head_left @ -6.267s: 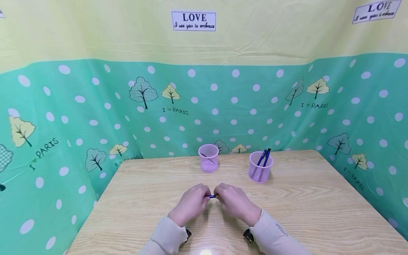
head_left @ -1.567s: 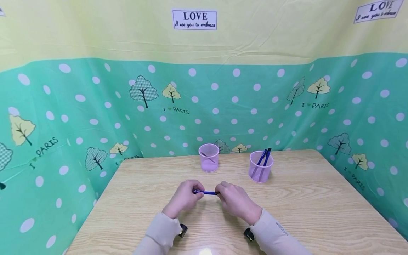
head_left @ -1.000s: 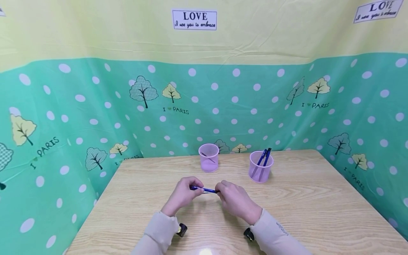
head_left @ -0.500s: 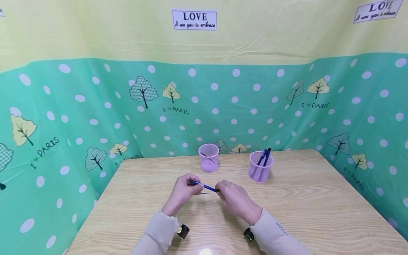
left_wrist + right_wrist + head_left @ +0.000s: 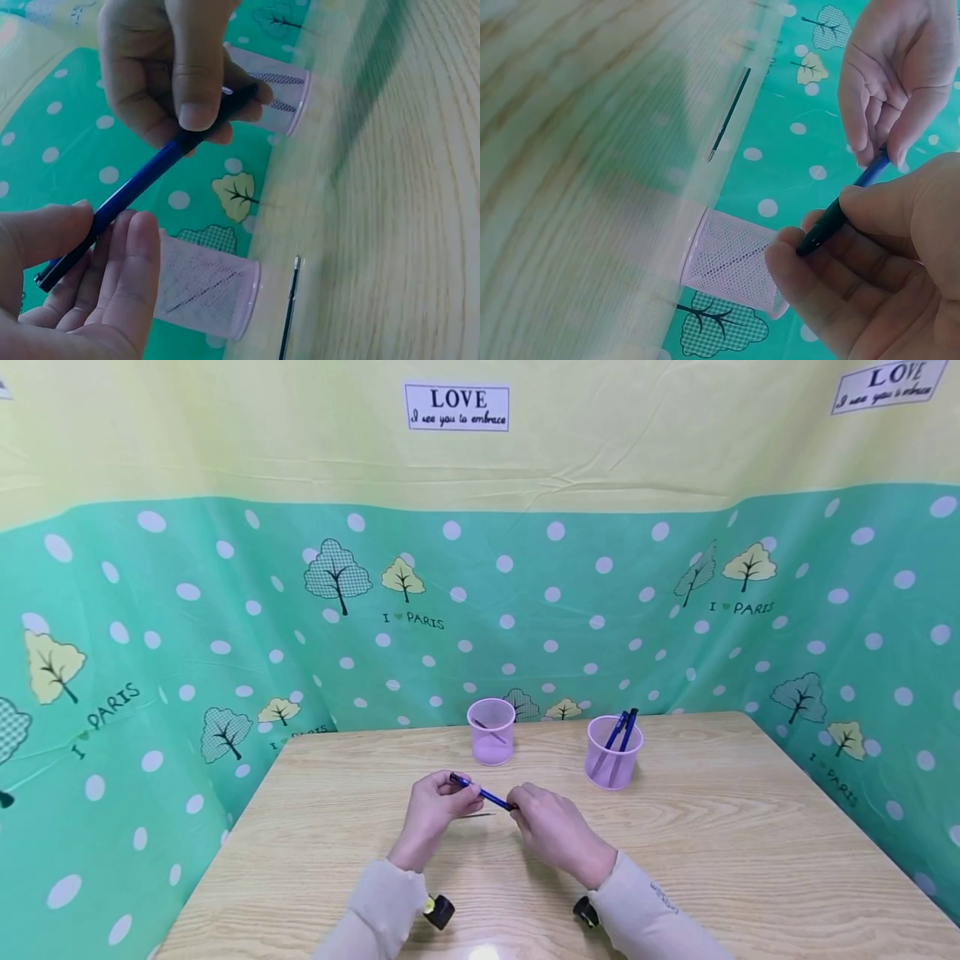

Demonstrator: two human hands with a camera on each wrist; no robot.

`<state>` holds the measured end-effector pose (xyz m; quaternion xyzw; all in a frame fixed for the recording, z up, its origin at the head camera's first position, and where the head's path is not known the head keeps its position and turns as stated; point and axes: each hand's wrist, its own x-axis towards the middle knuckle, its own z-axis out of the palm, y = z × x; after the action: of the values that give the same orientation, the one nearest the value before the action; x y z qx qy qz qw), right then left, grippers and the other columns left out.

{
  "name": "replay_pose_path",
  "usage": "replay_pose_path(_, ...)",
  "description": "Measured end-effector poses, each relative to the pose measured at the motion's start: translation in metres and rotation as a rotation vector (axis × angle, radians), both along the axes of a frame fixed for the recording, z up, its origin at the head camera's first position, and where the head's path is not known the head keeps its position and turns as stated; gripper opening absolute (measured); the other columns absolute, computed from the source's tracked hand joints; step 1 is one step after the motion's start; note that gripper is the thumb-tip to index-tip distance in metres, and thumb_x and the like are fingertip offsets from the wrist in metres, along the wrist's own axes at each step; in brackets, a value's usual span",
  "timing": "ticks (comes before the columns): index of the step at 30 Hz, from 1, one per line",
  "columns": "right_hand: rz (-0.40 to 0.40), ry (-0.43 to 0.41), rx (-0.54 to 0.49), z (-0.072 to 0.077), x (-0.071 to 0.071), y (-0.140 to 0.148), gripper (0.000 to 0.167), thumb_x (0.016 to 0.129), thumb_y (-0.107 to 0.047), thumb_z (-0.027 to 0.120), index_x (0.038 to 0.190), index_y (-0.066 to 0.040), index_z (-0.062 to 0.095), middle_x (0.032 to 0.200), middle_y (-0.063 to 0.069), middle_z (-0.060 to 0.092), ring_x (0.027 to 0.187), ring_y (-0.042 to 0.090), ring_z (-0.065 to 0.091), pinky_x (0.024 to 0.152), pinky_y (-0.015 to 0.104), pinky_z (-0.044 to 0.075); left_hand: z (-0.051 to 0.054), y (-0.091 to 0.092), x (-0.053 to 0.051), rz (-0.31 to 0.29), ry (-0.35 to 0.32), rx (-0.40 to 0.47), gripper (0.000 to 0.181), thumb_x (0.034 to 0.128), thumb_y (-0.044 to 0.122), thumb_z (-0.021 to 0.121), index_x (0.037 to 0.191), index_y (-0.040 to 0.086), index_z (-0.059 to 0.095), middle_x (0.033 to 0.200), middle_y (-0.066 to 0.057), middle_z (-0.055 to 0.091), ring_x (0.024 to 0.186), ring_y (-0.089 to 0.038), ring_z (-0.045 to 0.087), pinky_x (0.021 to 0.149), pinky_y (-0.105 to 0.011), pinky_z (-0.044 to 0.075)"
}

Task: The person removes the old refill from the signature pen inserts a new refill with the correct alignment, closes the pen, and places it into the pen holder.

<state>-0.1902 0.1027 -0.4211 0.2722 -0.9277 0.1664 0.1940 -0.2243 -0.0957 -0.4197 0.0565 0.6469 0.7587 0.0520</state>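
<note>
A blue pen (image 5: 492, 797) with black ends hangs tilted above the table, its left end higher. My left hand (image 5: 435, 810) pinches its upper end between thumb and fingers. At the lower end, my right hand (image 5: 557, 831) pinches the black tip section; the left wrist view shows that thumb lying along it. Below the pen, a thin dark pen refill (image 5: 290, 304) with a metal tip lies on the wooden table, partly hidden by my left hand in the head view but whole in the right wrist view.
Behind my hands stands a pink mesh cup (image 5: 491, 745) with one thin dark stick inside. Farther right, another pink mesh cup (image 5: 609, 768) holds two blue pens (image 5: 621, 731). A dotted green curtain (image 5: 555, 610) borders the wooden table (image 5: 712, 827).
My left hand has moved left and away from me, raising the pen's left end, so the pen now slants. The refill on the table has come into view. My right hand has stayed nearly still.
</note>
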Motion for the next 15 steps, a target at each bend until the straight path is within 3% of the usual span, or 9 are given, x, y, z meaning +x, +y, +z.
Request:
replay_pose_path(8,0.004,0.0,-0.005,-0.0001,0.0006,-0.0004,0.007,0.088,-0.009,0.066,0.094,-0.011,0.063,0.079,-0.006,0.056,0.065,0.007,0.053,0.054,0.024,0.047,-0.0016,0.0071,0.0022,0.052,0.018,0.111,0.031,0.0803,-0.002,0.073,0.103,-0.016,0.058,0.092,-0.02,0.067,0.082,-0.024,0.07,0.079,-0.04,0.055)
replay_pose_path(15,0.005,0.0,-0.011,-0.0003,0.0006,-0.0007,0.007,0.088,-0.009,0.066,0.094,-0.011,0.063,0.079,-0.006,0.056,0.065,0.007,0.053,0.054,0.024,0.047,-0.0024,0.0089,0.0022,0.057,-0.009,0.176,0.034,0.0806,-0.002,0.073,0.107,-0.017,0.057,0.093,-0.017,0.067,0.083,-0.023,0.069,0.082,-0.043,0.053)
